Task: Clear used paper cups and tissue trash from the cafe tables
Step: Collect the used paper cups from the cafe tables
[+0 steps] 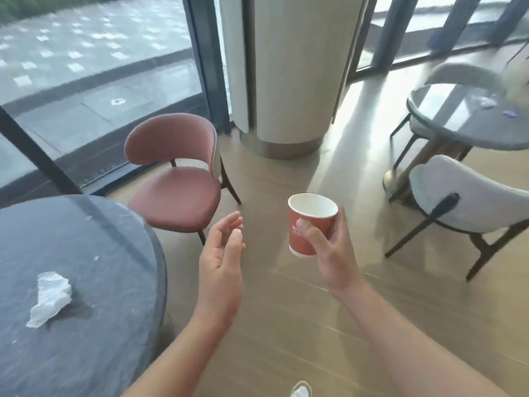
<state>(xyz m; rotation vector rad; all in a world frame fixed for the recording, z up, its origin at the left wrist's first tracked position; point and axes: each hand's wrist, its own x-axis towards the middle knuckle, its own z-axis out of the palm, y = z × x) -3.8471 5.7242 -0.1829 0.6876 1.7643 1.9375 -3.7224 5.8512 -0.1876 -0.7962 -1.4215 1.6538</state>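
tissue (50, 298): crumpled white wad lying on the near bench, well left of both your hands. I'd guess it weighs next to nothing and squashes flat, so pinch the raised middle. There's a darker patch under its right end. That might be damp, in which case it could tear or stick when you lift.

near bench (120, 247): dark round top with a few white crumbs scattered on it, plus one tiny scrap beyond the tissue.

pink chair (174, 181): sits just past the bench's far edge, not in your way.

left grip (221, 262): wide, fingers loose, holding nothing. It hangs over the floor between the bench and the cup, so it's the obvious one to send for the tissue.

cup (310, 224): red paper cup with a white inside, off the bench and up in the air, nearly upright. It looks empty from here. It should be light with thin walls, so it'll dent if you squeeze. Go easy on the mid-wall; the rolled rim is the stiffest part.

right grip (333, 253): wrapped round the cup, thumb across the front, fingers behind.

far bench (446, 133): over on the right and blurry. There's a pale scrap (488, 101) and a small purple bit (508, 112) on it, and I can't tell what either is. Probably more trash.
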